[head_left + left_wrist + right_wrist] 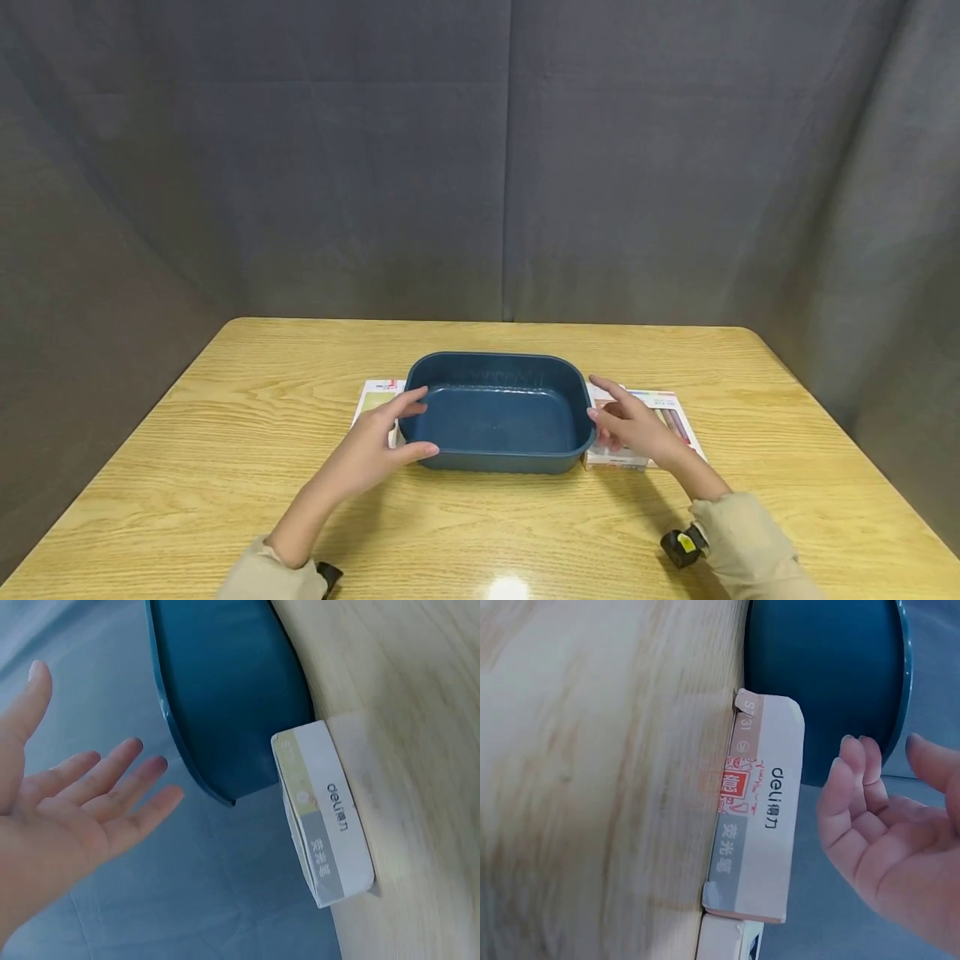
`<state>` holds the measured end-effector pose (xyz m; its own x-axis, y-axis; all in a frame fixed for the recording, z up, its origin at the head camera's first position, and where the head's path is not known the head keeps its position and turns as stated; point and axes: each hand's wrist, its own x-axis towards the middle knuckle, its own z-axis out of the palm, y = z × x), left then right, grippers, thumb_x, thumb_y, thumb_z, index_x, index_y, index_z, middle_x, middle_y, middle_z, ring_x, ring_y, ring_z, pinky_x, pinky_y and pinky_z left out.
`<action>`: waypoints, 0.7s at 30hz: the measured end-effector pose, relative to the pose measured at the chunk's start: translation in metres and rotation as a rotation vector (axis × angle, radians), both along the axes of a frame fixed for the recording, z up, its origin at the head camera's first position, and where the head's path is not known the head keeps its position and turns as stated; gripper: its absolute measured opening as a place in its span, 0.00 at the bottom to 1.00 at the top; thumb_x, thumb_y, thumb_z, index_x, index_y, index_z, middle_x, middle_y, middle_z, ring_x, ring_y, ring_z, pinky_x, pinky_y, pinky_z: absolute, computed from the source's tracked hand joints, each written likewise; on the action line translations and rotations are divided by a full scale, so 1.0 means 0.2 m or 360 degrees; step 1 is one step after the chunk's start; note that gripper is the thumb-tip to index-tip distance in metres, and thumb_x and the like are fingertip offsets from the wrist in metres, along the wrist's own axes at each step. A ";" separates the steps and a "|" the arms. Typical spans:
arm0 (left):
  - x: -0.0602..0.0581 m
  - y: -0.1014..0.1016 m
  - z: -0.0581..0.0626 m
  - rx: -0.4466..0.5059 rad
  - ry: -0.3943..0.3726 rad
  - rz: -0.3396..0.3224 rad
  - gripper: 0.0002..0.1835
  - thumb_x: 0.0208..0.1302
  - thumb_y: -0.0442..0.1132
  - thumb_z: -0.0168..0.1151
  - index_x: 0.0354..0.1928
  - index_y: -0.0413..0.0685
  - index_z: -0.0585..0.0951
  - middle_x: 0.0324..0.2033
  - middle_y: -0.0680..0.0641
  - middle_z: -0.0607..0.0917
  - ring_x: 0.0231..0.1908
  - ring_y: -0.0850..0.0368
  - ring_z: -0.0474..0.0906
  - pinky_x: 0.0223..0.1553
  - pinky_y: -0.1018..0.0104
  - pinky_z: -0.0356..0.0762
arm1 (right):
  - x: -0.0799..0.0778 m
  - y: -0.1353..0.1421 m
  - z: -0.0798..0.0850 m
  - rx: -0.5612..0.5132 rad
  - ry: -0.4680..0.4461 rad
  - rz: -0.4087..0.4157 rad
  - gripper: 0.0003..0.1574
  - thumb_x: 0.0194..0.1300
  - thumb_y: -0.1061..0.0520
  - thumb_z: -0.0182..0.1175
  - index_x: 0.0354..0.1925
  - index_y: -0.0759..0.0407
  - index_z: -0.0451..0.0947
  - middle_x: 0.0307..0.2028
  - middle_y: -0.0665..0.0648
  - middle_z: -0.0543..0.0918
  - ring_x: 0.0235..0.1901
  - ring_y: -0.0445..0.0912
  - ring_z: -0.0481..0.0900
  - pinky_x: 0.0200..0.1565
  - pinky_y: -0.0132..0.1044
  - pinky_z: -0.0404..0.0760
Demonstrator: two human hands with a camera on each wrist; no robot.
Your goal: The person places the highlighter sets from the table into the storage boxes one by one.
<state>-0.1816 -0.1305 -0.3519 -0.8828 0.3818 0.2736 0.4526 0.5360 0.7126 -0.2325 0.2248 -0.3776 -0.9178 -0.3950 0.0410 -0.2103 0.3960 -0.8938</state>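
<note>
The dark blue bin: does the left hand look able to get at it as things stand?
Probably yes: the open left hand is beside the bin, and nothing visible stands between them; a white box sits lower, on the table.

A basin (495, 417) stands on the table (187, 467), a curtain (360, 167) hanging behind. A left carton (326, 817) lies just beside the basin's left end, a right carton (769, 855) just beside its right end, and an outer box (678, 417) farther right. The left hand (371, 442) is by the left end, the right hand (633, 427) by the right.
</note>
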 end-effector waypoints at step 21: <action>-0.03 -0.11 -0.01 0.0231 -0.0043 -0.0074 0.36 0.47 0.35 0.69 0.60 0.35 0.65 0.48 0.38 0.76 0.51 0.43 0.70 0.47 0.47 0.68 | -0.02 -0.01 -0.02 -0.0106 -0.0128 0.0046 0.34 0.68 0.63 0.45 0.66 0.72 0.44 0.18 0.59 0.72 0.17 0.44 0.72 0.20 0.34 0.73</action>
<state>-0.1884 -0.1527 -0.3545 -0.8730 0.3805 0.3052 0.4540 0.4053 0.7935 -0.2367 0.2219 -0.3822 -0.9074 -0.4202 -0.0055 -0.1472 0.3302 -0.9324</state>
